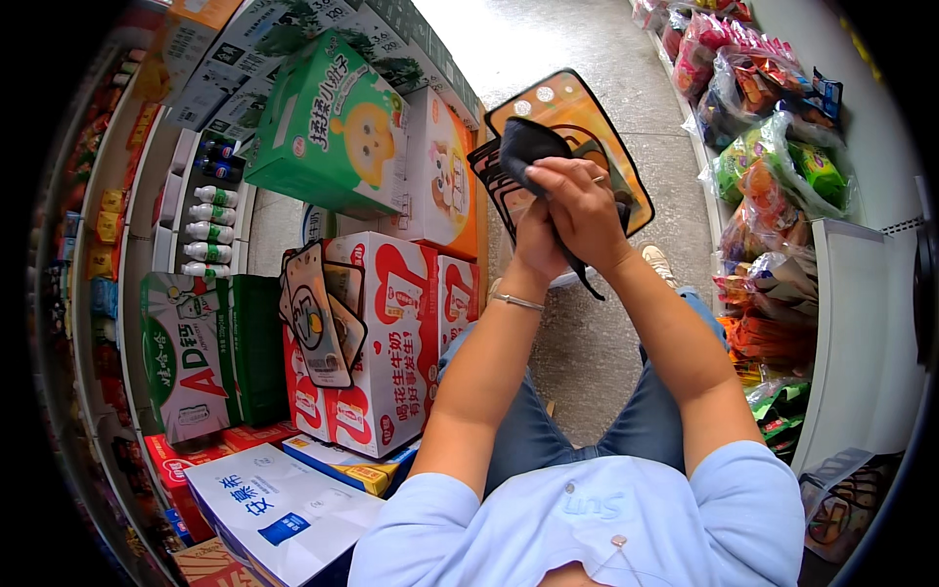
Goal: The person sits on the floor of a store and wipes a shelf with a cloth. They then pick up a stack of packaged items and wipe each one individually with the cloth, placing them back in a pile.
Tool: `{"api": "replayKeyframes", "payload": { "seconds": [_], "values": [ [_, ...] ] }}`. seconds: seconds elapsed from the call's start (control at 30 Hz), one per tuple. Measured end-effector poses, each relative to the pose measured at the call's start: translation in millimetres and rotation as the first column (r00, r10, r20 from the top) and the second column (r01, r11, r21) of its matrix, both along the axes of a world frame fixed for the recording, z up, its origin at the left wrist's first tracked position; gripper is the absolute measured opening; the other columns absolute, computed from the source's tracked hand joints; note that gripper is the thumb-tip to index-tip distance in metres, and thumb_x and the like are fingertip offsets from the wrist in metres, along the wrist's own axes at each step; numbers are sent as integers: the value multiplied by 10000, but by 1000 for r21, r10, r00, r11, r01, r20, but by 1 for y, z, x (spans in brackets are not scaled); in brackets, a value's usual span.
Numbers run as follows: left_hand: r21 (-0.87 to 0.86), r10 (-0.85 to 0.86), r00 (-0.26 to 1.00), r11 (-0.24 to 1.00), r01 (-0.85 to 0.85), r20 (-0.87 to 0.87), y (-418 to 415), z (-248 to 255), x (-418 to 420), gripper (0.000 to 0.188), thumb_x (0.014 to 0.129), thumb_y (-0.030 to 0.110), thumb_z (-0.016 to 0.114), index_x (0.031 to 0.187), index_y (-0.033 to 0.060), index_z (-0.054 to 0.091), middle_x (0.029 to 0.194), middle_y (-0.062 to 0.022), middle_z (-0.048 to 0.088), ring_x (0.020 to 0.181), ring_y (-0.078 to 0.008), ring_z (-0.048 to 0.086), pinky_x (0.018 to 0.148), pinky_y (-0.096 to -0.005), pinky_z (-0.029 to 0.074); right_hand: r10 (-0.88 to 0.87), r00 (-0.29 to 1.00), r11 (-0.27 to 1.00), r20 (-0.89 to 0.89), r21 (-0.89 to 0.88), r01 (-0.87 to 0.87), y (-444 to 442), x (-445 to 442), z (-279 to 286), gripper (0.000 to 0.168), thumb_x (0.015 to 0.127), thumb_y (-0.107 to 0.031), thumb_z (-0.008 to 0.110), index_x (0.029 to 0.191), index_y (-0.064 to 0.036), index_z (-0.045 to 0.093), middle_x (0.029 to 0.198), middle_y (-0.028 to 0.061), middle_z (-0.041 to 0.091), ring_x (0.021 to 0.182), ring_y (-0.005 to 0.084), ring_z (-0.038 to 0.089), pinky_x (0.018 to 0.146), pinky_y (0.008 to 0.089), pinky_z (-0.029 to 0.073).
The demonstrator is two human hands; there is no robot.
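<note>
In front of me, above the floor, my left hand grips several flat printed pouches with black edges and orange pictures, fanned out beyond my fingers. My right hand, a ring on one finger, pinches a dark cloth that lies over the pouches. A dark tail of the cloth hangs below my hands. The hands are close together, so part of the left one is hidden. More pouches of a similar look lie loosely overlapped on a red and white drink carton to my left.
A green carton and an orange and white carton are stacked further off at the left. Nearer me are a white box and shelves with bottles. Bagged snacks line the right shelf. A clear bin holds pouches.
</note>
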State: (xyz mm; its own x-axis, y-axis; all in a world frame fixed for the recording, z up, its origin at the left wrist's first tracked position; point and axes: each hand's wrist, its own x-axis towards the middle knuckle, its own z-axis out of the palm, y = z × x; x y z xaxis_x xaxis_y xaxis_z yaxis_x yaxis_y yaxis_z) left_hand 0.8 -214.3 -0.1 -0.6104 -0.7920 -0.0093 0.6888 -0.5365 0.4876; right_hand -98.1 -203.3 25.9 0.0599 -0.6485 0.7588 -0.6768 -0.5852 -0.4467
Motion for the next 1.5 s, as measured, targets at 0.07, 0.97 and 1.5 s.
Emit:
{"api": "replayKeyframes", "payload": {
  "seconds": [0.07,0.97,1.5],
  "values": [
    [28,12,999,1000,-10,-53,-3,-1,8,383,965,281,344,1247,41,442,1232,-83,502,1128,-198,492,959,-336,399,-131,987,991,-91,-35,129,3,-1,-1,286,755,-64,575,1028,-129,630,1062,23,591,955,208,545,869,345,353],
    [-250,330,868,936,-249,372,-2,8,11,222,941,122,431,1136,48,506,1069,-47,571,952,-125,542,812,-254,425,-362,499,647,787,598,-473,-27,-91,-46,299,910,-99,438,1190,-16,499,983,95,606,935,133,571,785,262,473],
    [51,210,954,973,-226,215,-10,-2,3,437,903,416,497,1153,57,489,983,-65,580,823,-149,600,712,-284,505,277,910,815,308,427,-392,16,-11,-2,414,728,-7,571,1142,-9,555,995,120,577,930,205,568,833,291,439]
  ]
}}
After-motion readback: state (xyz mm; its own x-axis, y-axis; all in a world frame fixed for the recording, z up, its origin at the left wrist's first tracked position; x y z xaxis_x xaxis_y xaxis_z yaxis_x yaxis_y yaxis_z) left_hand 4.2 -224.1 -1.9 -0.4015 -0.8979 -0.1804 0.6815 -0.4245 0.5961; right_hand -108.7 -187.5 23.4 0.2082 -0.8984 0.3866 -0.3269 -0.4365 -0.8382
